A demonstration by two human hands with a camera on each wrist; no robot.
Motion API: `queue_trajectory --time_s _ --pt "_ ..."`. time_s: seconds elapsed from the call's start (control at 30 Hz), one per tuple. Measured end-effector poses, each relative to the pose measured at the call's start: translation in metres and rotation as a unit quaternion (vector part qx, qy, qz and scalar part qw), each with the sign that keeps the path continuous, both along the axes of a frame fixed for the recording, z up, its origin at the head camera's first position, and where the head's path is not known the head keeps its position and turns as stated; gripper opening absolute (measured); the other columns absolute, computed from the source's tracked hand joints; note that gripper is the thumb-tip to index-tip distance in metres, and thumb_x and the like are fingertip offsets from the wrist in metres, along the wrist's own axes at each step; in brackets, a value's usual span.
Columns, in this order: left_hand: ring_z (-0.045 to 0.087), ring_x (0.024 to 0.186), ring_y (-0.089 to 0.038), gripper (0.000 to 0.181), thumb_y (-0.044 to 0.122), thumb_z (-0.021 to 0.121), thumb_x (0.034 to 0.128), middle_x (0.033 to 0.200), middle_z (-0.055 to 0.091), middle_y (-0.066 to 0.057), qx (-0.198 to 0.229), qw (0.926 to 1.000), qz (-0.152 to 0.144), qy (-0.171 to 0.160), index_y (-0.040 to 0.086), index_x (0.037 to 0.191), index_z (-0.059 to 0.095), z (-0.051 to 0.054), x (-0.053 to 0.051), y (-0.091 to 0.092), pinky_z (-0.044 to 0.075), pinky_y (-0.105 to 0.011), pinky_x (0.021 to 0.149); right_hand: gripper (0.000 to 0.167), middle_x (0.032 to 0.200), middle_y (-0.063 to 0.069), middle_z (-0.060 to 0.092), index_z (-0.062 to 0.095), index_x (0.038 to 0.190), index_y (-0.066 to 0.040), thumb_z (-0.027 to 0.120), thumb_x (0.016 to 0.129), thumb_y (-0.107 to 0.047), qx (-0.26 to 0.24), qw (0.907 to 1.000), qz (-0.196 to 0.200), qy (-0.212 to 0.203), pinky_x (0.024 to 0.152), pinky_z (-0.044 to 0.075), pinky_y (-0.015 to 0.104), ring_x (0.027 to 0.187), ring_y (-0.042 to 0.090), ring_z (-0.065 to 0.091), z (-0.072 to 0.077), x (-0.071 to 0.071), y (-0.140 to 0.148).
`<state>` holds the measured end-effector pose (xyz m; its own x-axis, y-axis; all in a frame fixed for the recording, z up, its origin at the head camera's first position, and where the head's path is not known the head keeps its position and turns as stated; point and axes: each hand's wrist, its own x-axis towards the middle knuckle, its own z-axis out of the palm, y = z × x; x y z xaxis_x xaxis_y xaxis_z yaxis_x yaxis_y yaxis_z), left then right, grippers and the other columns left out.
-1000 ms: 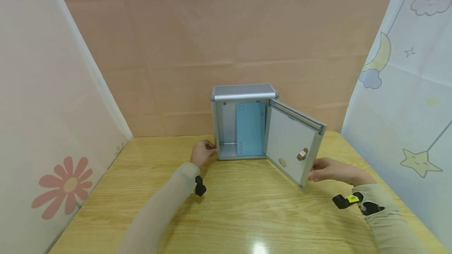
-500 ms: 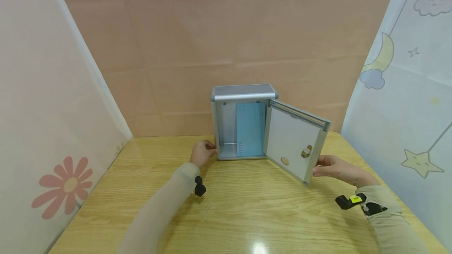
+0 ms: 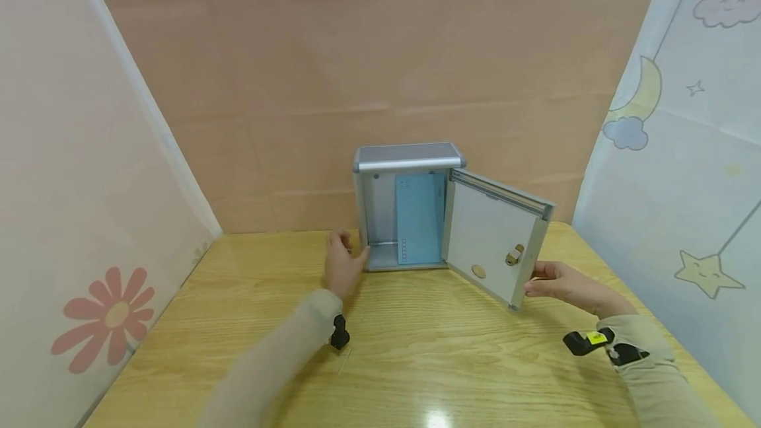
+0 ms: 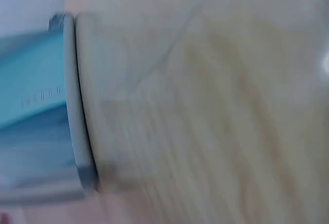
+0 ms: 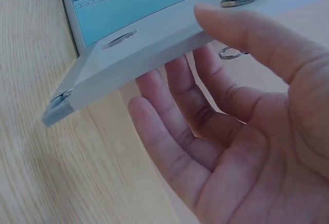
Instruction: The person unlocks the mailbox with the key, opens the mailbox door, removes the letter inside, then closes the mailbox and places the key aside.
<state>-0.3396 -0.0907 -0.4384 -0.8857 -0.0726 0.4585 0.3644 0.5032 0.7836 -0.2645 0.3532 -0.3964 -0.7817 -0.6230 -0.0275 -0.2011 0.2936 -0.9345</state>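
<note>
Firstly, at the near side of the wooden table [image 3: 386, 342], I record two beige sleeves [image 3: 660, 368], each bearing a black wrist camera [image 3: 339, 333]. On the right, I find the right hand [image 3: 567, 286] partly closed on the free edge of the open door [image 3: 490, 236], thumb along its inner side and fingers behind. A lock [image 3: 514, 255] is mounted near that edge; my right wrist view also shows a metal ring [image 5: 230, 53] on the outer side.

Farther left, the left hand [image 3: 343, 266] holds nothing, thumb and fingers spread beside the metal box [image 3: 410, 156]; whether the thumb touches its frame, I cannot tell. The box stands upright, a blue envelope [image 3: 421, 216] standing inside toward the right. At the far side I note a peach backdrop [image 3: 357, 51].
</note>
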Motion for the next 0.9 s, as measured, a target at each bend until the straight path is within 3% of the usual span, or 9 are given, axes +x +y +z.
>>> queue_trajectory --time_s 0.07,0.13,0.23,0.33,0.47,0.53,0.63,0.77,0.9 --pt "0.049 0.088 -0.023 0.037 0.015 0.070 0.0882 0.099 0.044 -0.012 -0.038 0.9949 -0.022 0.091 0.001 0.110 0.044 0.000 0.005 0.009 0.048 -0.036 0.077 0.058 0.123 -0.009 0.058 0.018 0.140 0.024 0.047 0.101 -0.007 -0.001 1.0000 -0.002 0.001 0.093 0.052 0.031 0.110 0.003 0.060 -0.001 0.001 0.001" --pt "0.050 0.088 -0.024 0.031 0.009 0.066 0.0899 0.100 0.045 -0.013 -0.093 0.9793 -0.051 0.172 -0.001 0.111 0.045 0.002 0.009 0.020 0.049 -0.035 0.077 0.057 0.123 -0.008 0.059 0.019 0.139 0.024 0.047 0.102 -0.008 0.000 1.0000 -0.005 0.003 0.093 0.052 0.031 0.109 0.004 0.061 -0.003 0.002 0.002" --pt "0.053 0.099 -0.024 0.040 0.008 0.062 0.0919 0.116 0.045 -0.016 -0.164 0.9574 -0.081 0.223 -0.002 0.126 0.042 0.008 0.011 0.038 0.051 -0.033 0.080 0.058 0.126 -0.003 0.057 0.018 0.140 0.023 0.047 0.102 -0.009 0.009 0.9999 -0.014 0.004 0.093 0.052 0.031 0.110 0.003 0.060 -0.004 0.001 0.003" --pt "0.046 0.123 -0.030 0.058 0.009 0.056 0.0951 0.139 0.031 -0.020 -0.162 0.9647 -0.123 0.168 -0.003 0.143 0.026 0.014 0.009 0.055 0.049 -0.039 0.094 0.060 0.134 0.009 0.053 0.018 0.143 0.019 0.048 0.101 -0.011 0.026 0.9993 -0.028 0.004 0.095 0.052 0.032 0.111 0.001 0.059 -0.005 0.000 0.003" --pt "0.011 0.147 -0.034 0.067 0.009 0.043 0.1013 0.157 0.000 -0.021 -0.092 0.9832 -0.156 0.024 0.000 0.153 0.002 0.019 -0.002 0.072 0.029 -0.050 0.114 0.059 0.139 0.027 0.045 0.022 0.145 0.016 0.049 0.101 -0.014 0.045 0.9981 -0.042 0.006 0.097 0.050 0.037 0.111 0.001 0.059 -0.004 0.001 -0.002" --pt "-0.001 0.149 -0.032 0.066 0.008 0.038 0.1031 0.159 -0.009 -0.019 -0.050 0.9862 -0.153 -0.038 0.002 0.153 -0.005 0.018 -0.010 0.078 0.020 -0.051 0.117 0.059 0.137 0.030 0.044 0.024 0.144 0.016 0.050 0.102 -0.016 0.048 0.9979 -0.044 0.005 0.098 0.049 0.042 0.111 0.002 0.059 -0.004 0.001 -0.004" --pt "-0.003 0.149 -0.032 0.065 0.009 0.035 0.1045 0.160 -0.009 -0.019 -0.007 0.9844 -0.145 -0.100 0.003 0.154 -0.008 0.014 -0.021 0.083 0.017 -0.050 0.119 0.057 0.134 0.025 0.048 0.026 0.143 0.016 0.050 0.102 -0.016 0.047 0.9979 -0.044 0.003 0.099 0.048 0.044 0.111 0.004 0.059 -0.003 0.002 -0.005" --pt "0.005 0.149 -0.033 0.068 0.014 0.040 0.1044 0.161 -0.003 -0.018 0.027 0.9793 -0.153 -0.130 0.005 0.154 -0.006 0.012 -0.029 0.087 0.018 -0.049 0.118 0.055 0.131 0.019 0.053 0.028 0.141 0.017 0.050 0.102 -0.015 0.040 0.9981 -0.046 0.004 0.099 0.048 0.043 0.111 0.005 0.060 -0.003 0.002 -0.004" --pt "0.035 0.138 -0.034 0.062 0.016 0.047 0.1024 0.151 0.030 -0.021 0.040 0.9858 -0.130 -0.098 0.005 0.153 0.014 0.011 -0.030 0.092 0.038 -0.048 0.108 0.055 0.131 0.024 0.050 0.027 0.141 0.018 0.049 0.102 -0.013 0.030 0.9986 -0.043 0.008 0.098 0.049 0.040 0.110 0.005 0.060 -0.003 0.002 -0.001"
